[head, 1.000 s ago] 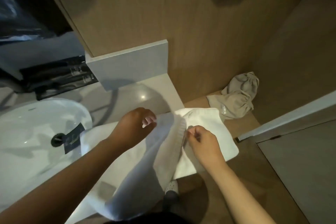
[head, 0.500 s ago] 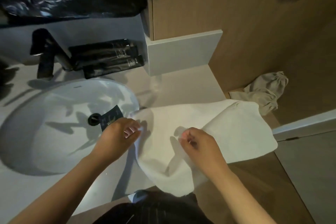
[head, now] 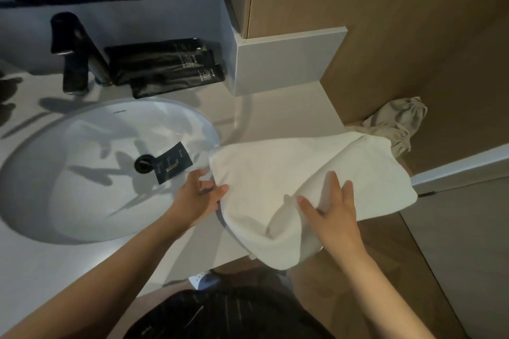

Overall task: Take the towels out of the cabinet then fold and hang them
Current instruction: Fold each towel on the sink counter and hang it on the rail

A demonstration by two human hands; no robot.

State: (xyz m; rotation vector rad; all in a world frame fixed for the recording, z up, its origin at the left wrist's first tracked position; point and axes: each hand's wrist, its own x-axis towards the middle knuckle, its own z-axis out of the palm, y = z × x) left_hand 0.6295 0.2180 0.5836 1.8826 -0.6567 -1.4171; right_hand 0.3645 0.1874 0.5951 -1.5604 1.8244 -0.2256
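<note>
In the head view, the white towel lies lengthwise left-to-right on the tabletop, with the left hand apparently pinching its left edge and the right hand pressing flat, fingers spread, near its middle.

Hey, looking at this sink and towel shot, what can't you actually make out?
Head view: print on the black packets, too small.
Head view: grey cloth, partly hidden by the white towel.
Head view: left hand's hold on the towel edge, hidden by its own fingers.
</note>
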